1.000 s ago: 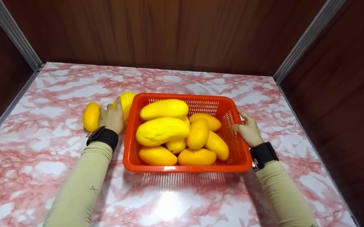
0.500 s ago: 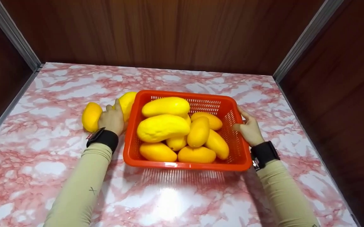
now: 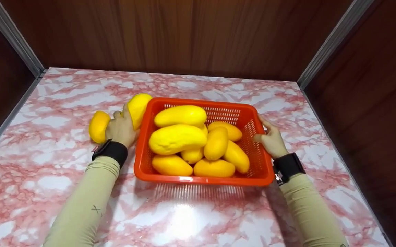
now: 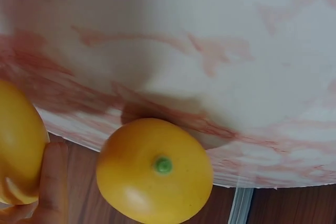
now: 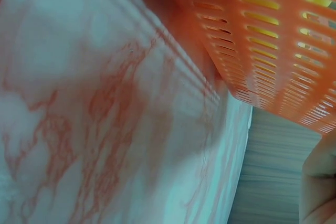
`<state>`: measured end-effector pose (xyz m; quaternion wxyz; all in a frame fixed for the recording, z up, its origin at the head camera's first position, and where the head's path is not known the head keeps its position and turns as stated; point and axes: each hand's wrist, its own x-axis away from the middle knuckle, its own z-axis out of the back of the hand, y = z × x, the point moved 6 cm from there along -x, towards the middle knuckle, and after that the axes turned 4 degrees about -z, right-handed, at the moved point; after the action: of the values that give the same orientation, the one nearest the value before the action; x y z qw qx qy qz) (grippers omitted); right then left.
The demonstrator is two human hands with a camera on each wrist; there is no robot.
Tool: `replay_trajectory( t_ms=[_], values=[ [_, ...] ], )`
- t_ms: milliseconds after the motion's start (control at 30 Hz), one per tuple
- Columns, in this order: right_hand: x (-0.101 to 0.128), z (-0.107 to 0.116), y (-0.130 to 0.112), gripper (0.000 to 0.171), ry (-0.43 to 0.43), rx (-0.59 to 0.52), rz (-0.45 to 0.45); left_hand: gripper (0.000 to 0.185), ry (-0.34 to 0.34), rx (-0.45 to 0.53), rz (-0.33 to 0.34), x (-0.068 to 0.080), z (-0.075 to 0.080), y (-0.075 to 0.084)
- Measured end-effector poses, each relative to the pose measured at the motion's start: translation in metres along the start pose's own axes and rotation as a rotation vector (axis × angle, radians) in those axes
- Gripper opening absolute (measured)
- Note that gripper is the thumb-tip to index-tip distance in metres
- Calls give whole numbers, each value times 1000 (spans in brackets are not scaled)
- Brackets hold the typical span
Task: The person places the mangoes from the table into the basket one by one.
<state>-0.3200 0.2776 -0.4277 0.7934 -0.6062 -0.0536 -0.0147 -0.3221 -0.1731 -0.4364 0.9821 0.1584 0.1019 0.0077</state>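
Note:
My left hand [image 3: 120, 129] grips a bright yellow mango [image 3: 139, 108] just outside the left side of the red plastic basket [image 3: 204, 181]. In the left wrist view, fingers [image 4: 52, 187] curl against that mango [image 4: 18, 145] at the left edge. Another mango [image 3: 99, 127] lies on the table to the left of this hand; its green stem end shows in the left wrist view. My right hand [image 3: 271, 140] holds the basket's right rim, thumb on the inner side and fingers outside. Several yellow and orange mangoes [image 3: 177, 139] are piled inside the basket.
The basket stands on a pink-and-white marbled table [image 3: 191, 223]. Dark wood panels [image 3: 170, 37] rise behind and at both sides, with metal corner strips [image 3: 335, 41].
The mango in my left hand has shifted slightly away and up beside the basket. The basket moved a little away from me at first, then stayed put with the right hand.

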Motion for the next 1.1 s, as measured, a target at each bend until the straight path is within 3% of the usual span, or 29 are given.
replay_trajectory(
  t_ms=[267, 567, 833, 1100],
  values=[
    [1, -2, -2, 86, -10, -9, 17, 91, 75, 44, 20, 1, 11, 2],
    [1, -1, -1, 87, -13, -13, 10, 94, 86, 131, 72, -2, 26, -1],
    [0, 0, -1, 86, -27, -11, 5, 95, 119, 159, 46, -2, 33, 4],
    [-1, 1, -1, 86, -28, -15, -1, 90, 216, 205, -58, -2, 47, 18]
  ],
)
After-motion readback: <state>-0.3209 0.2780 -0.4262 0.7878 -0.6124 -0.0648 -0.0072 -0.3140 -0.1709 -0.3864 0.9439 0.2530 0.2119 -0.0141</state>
